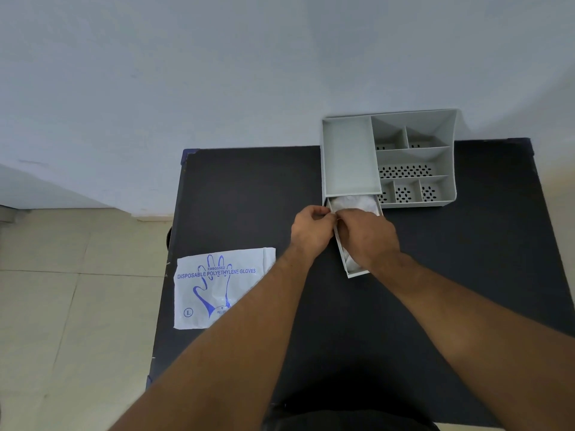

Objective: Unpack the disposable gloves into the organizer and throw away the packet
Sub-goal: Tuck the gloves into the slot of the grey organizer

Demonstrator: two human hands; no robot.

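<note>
A grey organizer (348, 157) with several compartments stands at the table's far side. Its drawer (357, 273) is pulled out toward me and holds crumpled clear gloves (354, 202). My right hand (367, 236) lies over the drawer, fingers pressed down into the gloves. My left hand (311, 231) is at the drawer's left rim, its fingers pinched together against the right hand's fingertips. The flat white glove packet (217, 289), printed in blue, lies at the table's left edge, apart from both hands.
The black table (242, 194) stands against a pale wall. Tiled floor (62, 306) lies to the left. The packet overhangs the table's left edge slightly.
</note>
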